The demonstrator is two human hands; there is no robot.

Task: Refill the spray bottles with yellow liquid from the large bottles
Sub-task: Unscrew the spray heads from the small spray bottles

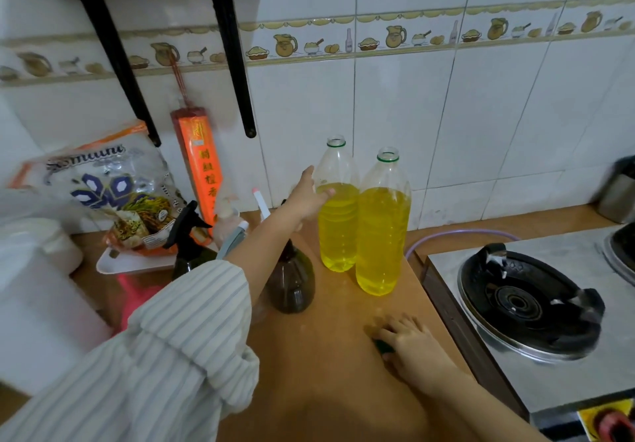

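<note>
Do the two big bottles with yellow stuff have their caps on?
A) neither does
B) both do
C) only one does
A: the left big bottle and the right big bottle both show open, bare necks with only green rings.

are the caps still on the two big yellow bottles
No, both large bottles, the left bottle and the right bottle, have open necks with only green rings left, and no caps on them.

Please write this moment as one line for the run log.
left hand: touching rear large bottle | right hand: on counter over green cap | both large bottles: uncapped | brown spray bottle: not yet filled
</note>
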